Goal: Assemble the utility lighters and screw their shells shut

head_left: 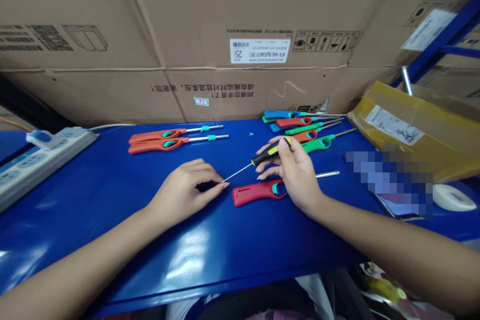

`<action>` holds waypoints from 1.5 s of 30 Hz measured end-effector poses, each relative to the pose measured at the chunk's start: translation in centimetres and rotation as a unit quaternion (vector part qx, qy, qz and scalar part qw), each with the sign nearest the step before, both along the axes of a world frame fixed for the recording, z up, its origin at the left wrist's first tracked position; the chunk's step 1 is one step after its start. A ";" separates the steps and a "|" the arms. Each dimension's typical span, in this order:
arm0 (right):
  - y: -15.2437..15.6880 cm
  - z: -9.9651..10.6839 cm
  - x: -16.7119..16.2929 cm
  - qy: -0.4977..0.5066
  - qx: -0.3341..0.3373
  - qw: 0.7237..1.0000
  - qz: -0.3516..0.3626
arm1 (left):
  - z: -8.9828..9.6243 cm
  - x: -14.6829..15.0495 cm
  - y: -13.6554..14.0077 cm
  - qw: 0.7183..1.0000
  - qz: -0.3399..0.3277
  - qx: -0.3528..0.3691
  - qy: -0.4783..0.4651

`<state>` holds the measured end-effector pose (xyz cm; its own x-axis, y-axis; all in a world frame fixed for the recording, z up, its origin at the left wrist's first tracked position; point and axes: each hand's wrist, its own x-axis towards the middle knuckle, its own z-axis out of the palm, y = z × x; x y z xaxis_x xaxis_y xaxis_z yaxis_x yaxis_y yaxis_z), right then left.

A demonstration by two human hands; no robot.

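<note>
My right hand [300, 172] is closed around the black and yellow handle of a screwdriver [268, 154], whose thin shaft slants down to the left. At its tip, the thumb and fingers of my left hand [187, 187] are pinched together; whatever they hold there is too small to make out. Just below the shaft lies a red long-necked lighter [253, 193] with a teal trigger. My right hand covers part of its neck, and the metal end shows beyond.
Two orange lighters [150, 146] lie at the back left. Several coloured lighters [317, 144] are piled at the back right, beside a yellow package [431, 145]. A power strip [48, 160] sits at left, and a large cardboard box [210, 50] stands behind the blue tabletop [150, 265].
</note>
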<state>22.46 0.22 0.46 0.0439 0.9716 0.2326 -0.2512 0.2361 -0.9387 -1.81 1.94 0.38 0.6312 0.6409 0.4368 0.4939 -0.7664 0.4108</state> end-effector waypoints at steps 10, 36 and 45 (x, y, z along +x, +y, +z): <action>-1.4 1.0 0.2 -0.051 0.059 0.997 -0.012 | 0.5 -0.1 -0.2 1.000 0.009 0.010 -0.008; -1.0 -0.1 0.2 -0.038 0.133 0.990 0.020 | 0.4 0.0 -0.5 0.999 -0.010 0.015 0.044; -1.1 0.0 0.2 -0.047 0.129 0.990 0.019 | 0.4 0.1 -0.5 0.998 -0.015 0.016 0.052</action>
<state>22.68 -0.92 0.42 -0.0252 0.8801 0.4740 -0.1785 0.4626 -0.8684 -1.74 1.43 0.80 0.6934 0.6076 0.3873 0.5091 -0.7935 0.3333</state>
